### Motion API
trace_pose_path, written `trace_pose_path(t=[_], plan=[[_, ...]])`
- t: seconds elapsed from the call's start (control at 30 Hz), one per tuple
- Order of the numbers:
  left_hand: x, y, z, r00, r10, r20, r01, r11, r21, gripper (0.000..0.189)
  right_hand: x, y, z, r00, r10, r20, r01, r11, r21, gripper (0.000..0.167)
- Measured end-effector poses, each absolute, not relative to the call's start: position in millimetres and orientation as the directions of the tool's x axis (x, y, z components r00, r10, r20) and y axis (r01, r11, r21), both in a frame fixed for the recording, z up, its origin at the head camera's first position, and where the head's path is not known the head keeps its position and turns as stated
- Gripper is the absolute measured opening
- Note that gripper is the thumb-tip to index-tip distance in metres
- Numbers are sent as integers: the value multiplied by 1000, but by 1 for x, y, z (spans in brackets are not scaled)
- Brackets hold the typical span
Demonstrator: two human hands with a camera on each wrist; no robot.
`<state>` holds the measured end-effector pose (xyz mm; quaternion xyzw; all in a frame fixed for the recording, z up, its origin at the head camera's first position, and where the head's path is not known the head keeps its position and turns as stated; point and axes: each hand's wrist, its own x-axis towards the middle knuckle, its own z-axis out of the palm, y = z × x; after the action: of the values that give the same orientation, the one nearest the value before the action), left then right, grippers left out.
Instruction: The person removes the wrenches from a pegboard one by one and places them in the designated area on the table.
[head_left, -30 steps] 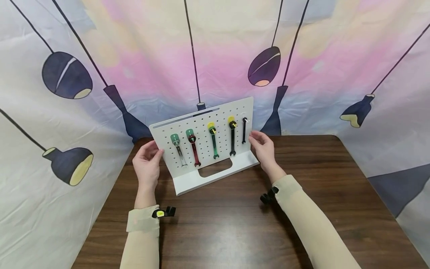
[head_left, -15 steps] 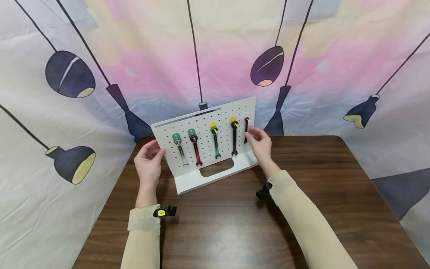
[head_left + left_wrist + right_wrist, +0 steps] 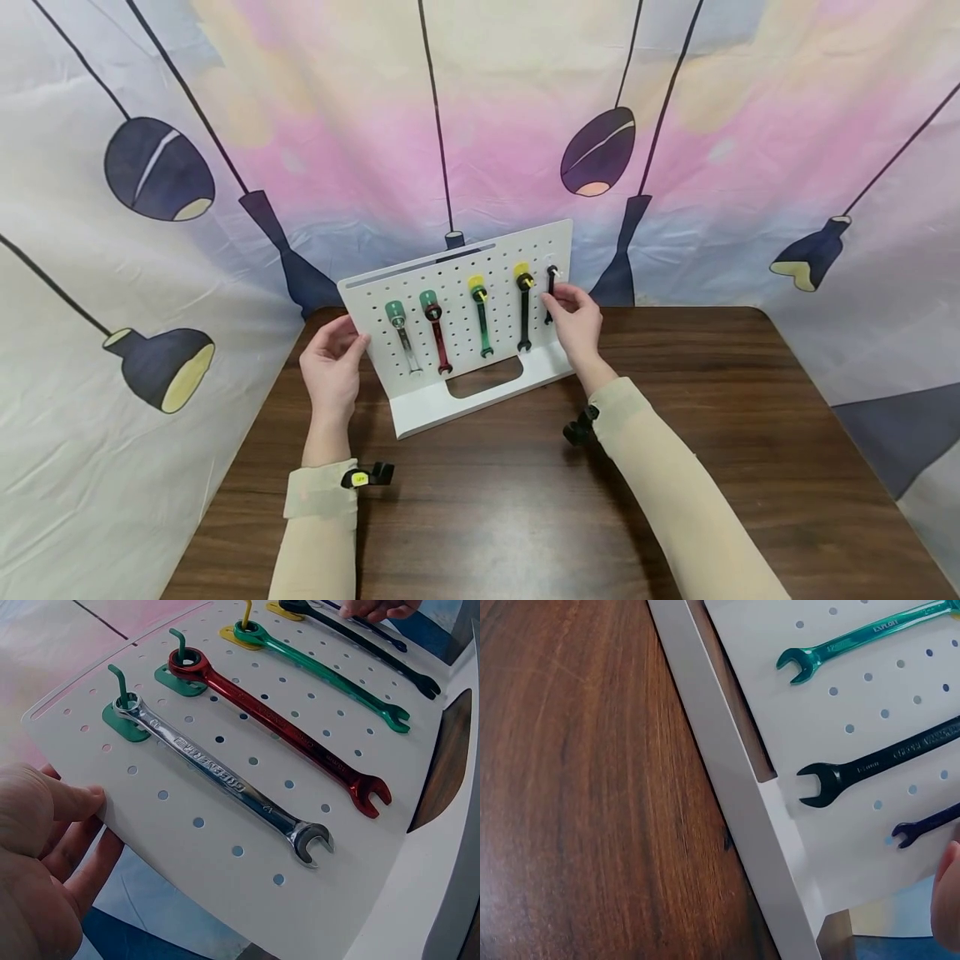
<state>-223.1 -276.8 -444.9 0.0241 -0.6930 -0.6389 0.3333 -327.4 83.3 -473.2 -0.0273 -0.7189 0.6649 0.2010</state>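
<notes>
A white pegboard stand holds several combination wrenches on hooks. My left hand grips the board's left edge, the thumb on its front and the other fingers behind, as the left wrist view shows. My right hand pinches the small dark wrench at the board's right end, between thumb and fingers. That wrench's open end lies close to the board. Farther left hang a larger black wrench, a green wrench, a red wrench and a silver wrench.
The stand's flat base rests on a dark wooden table and has a cut-out. Green and yellow hook plates are fixed to the board. Behind it hangs a cloth backdrop printed with lamps.
My right hand has moved left from the board's right edge onto the small dark wrench. The left hand keeps its grip on the left edge, and the wrenches still hang.
</notes>
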Motion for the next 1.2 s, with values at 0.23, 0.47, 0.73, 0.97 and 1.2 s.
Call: trace_pose_path(t=[0.23, 0.47, 0.73, 0.97, 1.2], plan=[[-221, -278, -445, -778, -464, 422, 384, 180, 906, 34, -328, 81, -474, -924, 309, 227, -204, 105, -973, 28], [-219, -279, -445, -778, -471, 417, 384, 169, 908, 34, -327, 81, -474, -931, 292, 217, -203, 79, -976, 27], [-217, -279, -445, -779, -472, 414, 376, 177, 910, 34, -325, 85, -478, -941, 253, 226, -225, 35, -974, 29], [-219, -278, -445, -773, -459, 438, 399, 184, 898, 34, -322, 93, -480, -945, 233, 227, -235, -5, -972, 32], [-222, -277, -445, -776, -456, 435, 401, 175, 899, 35, -317, 100, -480, -957, 201, 210, -219, -22, -976, 30]])
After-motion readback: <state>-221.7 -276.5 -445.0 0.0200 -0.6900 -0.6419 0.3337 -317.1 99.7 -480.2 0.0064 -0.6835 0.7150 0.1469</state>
